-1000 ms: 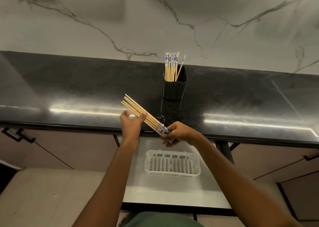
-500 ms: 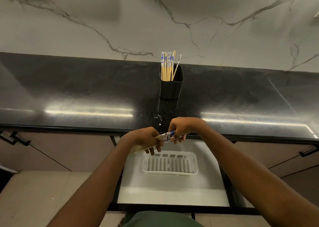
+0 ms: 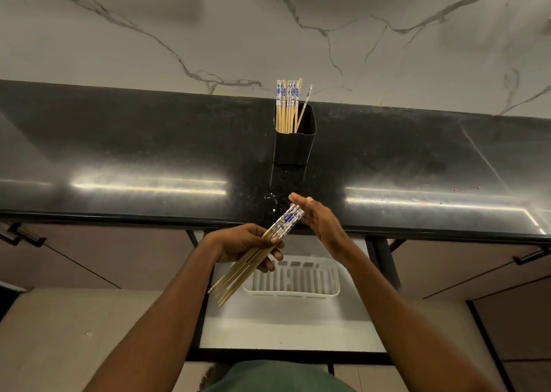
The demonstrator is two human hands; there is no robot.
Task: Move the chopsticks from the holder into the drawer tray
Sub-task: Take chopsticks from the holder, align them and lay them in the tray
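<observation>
Above an open drawer (image 3: pixel 292 329), a person's left hand (image 3: pixel 249 247) grips a bundle of wooden chopsticks (image 3: pixel 256 256) around its middle, fingers wrapped beneath and thumb pressed on top. The bundle slants from its bare tips at the near left up to its blue-and-white patterned ends at the far right. Those patterned ends touch the flat, open palm of the right hand (image 3: pixel 320 220), whose fingers are stretched out straight and hold nothing. Directly under the hands, a white slotted tray (image 3: pixel 293 281) sits on the pale drawer floor, toward its far end, partly hidden by the left hand's fingers and the bundle. Farther back, on the glossy black countertop (image 3: pixel 134 153), a black square holder (image 3: pixel 293 144) stands upright with more chopsticks (image 3: pixel 287 108) inside; most stand straight at its left side, while one thin stick leans to the right. Behind it rises a white marble wall (image 3: pixel 149 27) with grey veins.
</observation>
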